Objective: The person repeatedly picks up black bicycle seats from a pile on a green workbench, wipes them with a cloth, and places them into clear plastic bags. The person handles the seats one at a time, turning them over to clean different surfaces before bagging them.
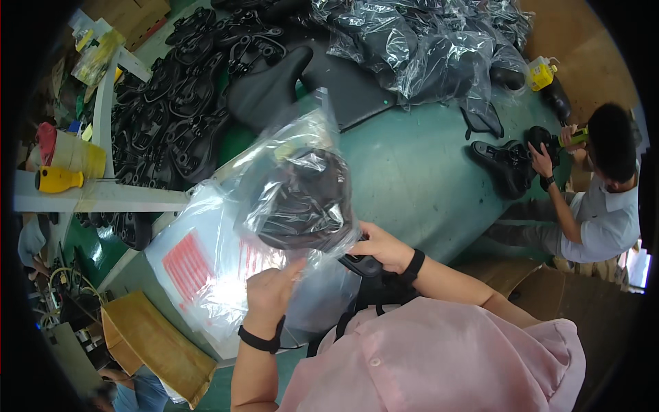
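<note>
My left hand (271, 292) pinches the lower edge of a clear plastic bag (288, 165) held up over the green table (419, 172). A black bicycle saddle (305, 199) sits inside the bag. My right hand (381, 248) grips the saddle's rear end from the right, at the bag's opening. Under the bag lies a stack of flat clear bags with red print (195, 264).
Bare black saddles (178, 103) are piled at the back left, bagged saddles (425, 41) at the back right. A person at the right handles a saddle (508, 165) with a tool. A white shelf (96, 196) holds a yellow tool (58, 180). Cardboard boxes (158, 350) stand at the lower left.
</note>
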A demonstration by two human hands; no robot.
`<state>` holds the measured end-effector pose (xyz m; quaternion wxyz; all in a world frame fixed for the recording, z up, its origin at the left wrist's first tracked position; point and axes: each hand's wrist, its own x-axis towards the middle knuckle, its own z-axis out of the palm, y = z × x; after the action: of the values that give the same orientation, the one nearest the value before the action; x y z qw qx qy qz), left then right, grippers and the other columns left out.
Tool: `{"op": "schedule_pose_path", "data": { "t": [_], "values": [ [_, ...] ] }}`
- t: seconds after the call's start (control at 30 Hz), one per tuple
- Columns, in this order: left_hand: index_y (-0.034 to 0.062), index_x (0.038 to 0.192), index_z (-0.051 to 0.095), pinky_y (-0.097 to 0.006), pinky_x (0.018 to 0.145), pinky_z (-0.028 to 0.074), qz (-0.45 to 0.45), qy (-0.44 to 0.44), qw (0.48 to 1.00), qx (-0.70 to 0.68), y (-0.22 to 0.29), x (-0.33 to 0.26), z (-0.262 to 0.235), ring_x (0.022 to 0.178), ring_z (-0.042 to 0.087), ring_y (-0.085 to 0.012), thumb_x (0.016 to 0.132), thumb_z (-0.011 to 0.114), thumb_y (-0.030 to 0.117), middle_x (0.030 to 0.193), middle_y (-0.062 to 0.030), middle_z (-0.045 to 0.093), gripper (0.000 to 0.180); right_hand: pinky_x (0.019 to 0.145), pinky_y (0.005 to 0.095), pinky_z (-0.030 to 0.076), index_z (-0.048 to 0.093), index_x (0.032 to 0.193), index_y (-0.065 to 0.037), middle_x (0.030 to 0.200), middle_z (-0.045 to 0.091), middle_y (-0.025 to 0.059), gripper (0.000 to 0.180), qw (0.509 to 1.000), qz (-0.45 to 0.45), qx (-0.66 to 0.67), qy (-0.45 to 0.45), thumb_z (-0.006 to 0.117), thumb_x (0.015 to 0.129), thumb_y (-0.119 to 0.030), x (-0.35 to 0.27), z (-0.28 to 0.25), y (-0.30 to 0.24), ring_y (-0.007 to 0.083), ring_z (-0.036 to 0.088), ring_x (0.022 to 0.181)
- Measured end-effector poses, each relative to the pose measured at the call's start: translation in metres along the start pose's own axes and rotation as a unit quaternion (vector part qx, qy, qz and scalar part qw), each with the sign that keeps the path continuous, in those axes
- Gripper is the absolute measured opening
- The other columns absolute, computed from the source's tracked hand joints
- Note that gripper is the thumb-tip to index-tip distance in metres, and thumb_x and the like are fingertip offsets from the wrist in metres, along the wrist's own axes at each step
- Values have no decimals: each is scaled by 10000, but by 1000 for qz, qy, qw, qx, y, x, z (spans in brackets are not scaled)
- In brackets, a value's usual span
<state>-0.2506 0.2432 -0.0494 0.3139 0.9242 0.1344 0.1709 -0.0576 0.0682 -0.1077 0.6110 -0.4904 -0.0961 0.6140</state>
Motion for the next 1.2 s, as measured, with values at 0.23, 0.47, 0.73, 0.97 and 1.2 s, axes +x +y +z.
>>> {"op": "schedule_pose_path", "data": {
  "t": [0.23, 0.47, 0.73, 0.97, 1.2],
  "values": [
    [138, 921, 707, -326, 450, 408, 74, -136, 986, 58, -14, 16, 21, 546, 553, -209, 765, 652, 119, 561, -57, 499, 167, 636, 336, 556, 505, 1190, 3, 1005, 633, 156, 393, 956, 95, 218, -170, 645, 853, -142, -15, -56, 9, 222, 653, 752],
    [21, 1166, 601, -273, 549, 432, 281, -82, 934, -205, 117, 95, 73, 632, 540, -151, 752, 664, 136, 687, -15, 511, 434, 927, 318, 435, 364, 1362, 48, 1170, 571, 162, 772, 941, -93, -222, 237, 760, 757, -221, 10, -31, -40, 216, 554, 1029],
    [114, 1311, 516, -419, 992, 378, -83, -99, 986, -104, 29, 49, 87, 1163, 466, -349, 774, 680, 159, 1278, -157, 487, 564, 855, 361, 505, 585, 1137, -57, 1066, 636, 103, 345, 915, -328, -35, 231, 657, 855, -241, 42, -140, -247, 227, 627, 917],
    [175, 1409, 391, -651, 1040, 193, -315, -146, 931, 115, -22, -68, 93, 1361, 168, -475, 781, 698, 278, 1495, -180, 240, 707, 1035, 431, 357, 321, 1415, -72, 1338, 465, 196, 853, 620, -423, -643, 150, 741, 674, -110, 238, -118, -279, 304, 433, 1259],
    [264, 1453, 325, -689, 1046, 139, -406, -141, 879, 208, -70, -111, 70, 1399, 67, -466, 812, 653, 326, 1547, -118, 163, 722, 969, 444, 364, 485, 1180, -80, 1050, 567, 97, 560, 291, -419, -858, 58, 706, 672, -160, 323, -53, -215, 281, 516, 1081]
  ]
}}
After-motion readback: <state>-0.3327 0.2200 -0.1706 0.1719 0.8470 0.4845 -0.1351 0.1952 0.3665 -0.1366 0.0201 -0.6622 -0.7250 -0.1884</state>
